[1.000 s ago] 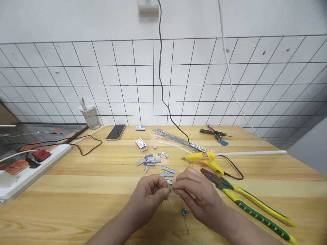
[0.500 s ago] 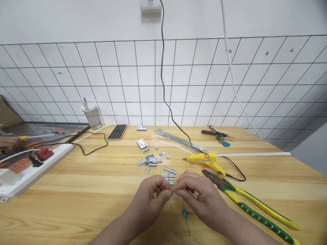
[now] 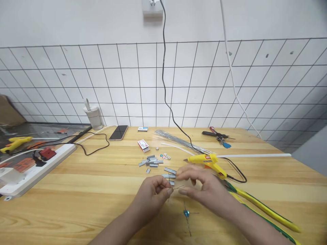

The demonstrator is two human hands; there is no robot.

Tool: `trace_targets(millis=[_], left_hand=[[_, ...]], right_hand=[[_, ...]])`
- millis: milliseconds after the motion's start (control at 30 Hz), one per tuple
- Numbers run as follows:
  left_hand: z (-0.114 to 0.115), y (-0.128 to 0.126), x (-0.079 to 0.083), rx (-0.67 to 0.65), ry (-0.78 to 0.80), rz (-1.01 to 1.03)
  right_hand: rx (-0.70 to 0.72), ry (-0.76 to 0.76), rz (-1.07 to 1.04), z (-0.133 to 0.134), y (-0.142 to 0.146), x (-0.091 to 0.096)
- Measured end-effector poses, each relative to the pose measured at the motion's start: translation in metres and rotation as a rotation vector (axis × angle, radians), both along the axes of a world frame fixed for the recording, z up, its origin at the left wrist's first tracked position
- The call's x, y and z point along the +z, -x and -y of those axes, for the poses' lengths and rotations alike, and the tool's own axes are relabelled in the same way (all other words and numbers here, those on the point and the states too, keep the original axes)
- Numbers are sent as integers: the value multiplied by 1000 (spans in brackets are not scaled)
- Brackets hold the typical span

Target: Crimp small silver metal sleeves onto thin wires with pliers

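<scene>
"Anything new?"

"Yeah, on my feed the right hand (image 3: pixel 209 193) just unpinched, so now I see wire (image 3: pixel 178 188) in the gap. Co-worker's hand is gone from the far-left glue gun (image 3: pixel 15 144) too."

Smooth, grained wood across the tabletop (image 3: pixel 63 204), metal in the held wire (image 3: pixel 178 188), shiny metal on the staple strips (image 3: pixel 155 162), plastic glue gun (image 3: pixel 205 159), and a glossy smartphone screen (image 3: pixel 119 132)!

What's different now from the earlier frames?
The right hand has opened, its fingers spreading away from the left hand; whether it still touches the wires is unclear. At far left, someone else's hand has left view; a glue gun lies there. The left hand still pinches the wires; bead and pliers stay.
</scene>
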State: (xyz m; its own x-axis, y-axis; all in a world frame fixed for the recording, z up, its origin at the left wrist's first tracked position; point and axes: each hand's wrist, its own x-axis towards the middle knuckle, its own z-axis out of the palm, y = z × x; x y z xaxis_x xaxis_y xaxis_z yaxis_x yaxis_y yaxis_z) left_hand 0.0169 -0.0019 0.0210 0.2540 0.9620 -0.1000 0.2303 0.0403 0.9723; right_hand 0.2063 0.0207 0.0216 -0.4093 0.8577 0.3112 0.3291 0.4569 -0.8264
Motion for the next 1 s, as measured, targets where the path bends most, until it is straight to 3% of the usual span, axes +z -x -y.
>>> trace_targets(millis=[133,200,267,400,600,800,1000], left_hand=[[-5,1,0,36,67,98],[-5,1,0,40,76,103],[-5,1,-1,38,78,94],[-2,0,-6,14,49,60],[1,-2,-4,20,76,11],[1,-2,3,23,108,21],[-2,3,-2,-21,191,-1]], right_hand=[[-320,17,-271,-7,-13,9],[-259,67,-192,-5,-7,9],[-113,94,-88,-1,4,6],[-71,206,-27,5,24,-6],[-37,479,-268,5,34,-24],[-1,603,-376,3,35,-25],[7,692,-401,4,36,-28]])
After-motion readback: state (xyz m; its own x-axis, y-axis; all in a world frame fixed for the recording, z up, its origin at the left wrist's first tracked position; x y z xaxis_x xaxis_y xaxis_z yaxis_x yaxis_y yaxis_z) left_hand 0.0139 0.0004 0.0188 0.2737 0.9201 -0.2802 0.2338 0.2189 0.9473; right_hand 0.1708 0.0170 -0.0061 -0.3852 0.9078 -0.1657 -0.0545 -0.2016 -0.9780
